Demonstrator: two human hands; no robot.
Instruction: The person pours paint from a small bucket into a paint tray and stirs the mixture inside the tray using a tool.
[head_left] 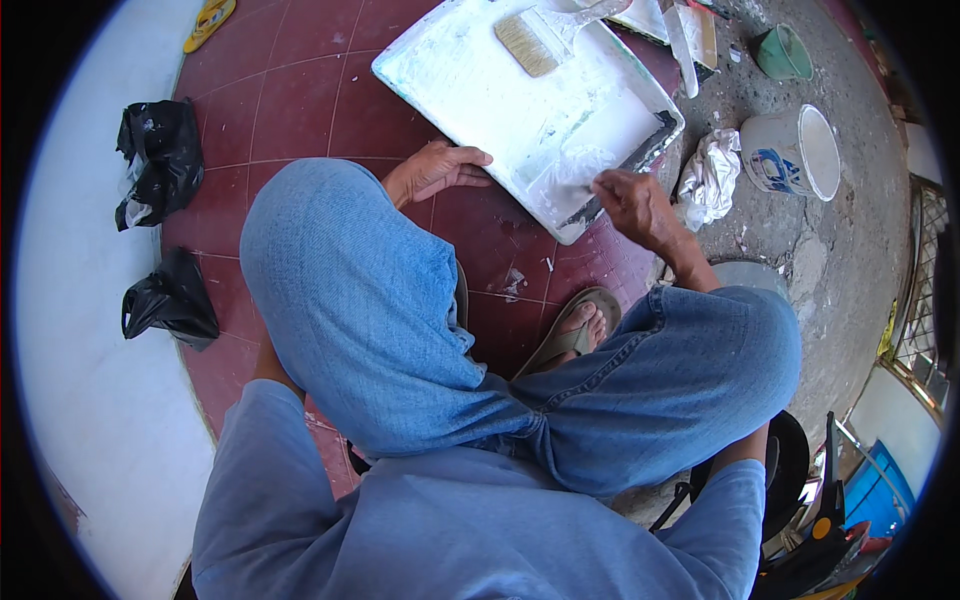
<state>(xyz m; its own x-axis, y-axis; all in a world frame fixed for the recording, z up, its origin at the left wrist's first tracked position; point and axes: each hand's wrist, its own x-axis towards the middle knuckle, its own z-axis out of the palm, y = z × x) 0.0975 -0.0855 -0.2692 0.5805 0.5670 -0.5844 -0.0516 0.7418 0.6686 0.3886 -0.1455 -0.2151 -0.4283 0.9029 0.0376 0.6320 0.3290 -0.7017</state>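
The person squats on dark red floor tiles (300,110) over a white paint tray (480,70) that lies tilted at about twelve o'clock from the knees. The left hand (436,170) rests with curled fingers at the tray's near edge, at eleven o'clock from the sandalled foot (580,330); whether it grips the rim or only steadies it I cannot tell. The right hand (632,200) is closed on something at the tray's dark lower corner, at one o'clock from the foot; what it pinches is hidden by the fingers. A wide brush (530,42) lies loose in the tray's upper part. The main risk, as I judge it, is the tray tipping or sliding if the right hand scrapes hard while the left gives way, sending wet white paint over the tiles, where splashes already show, or onto the foot. The brush could slide down into the well. The crumpled rag (710,175) and white bucket (795,150) at two o'clock sit near the right elbow's sweep and could be knocked
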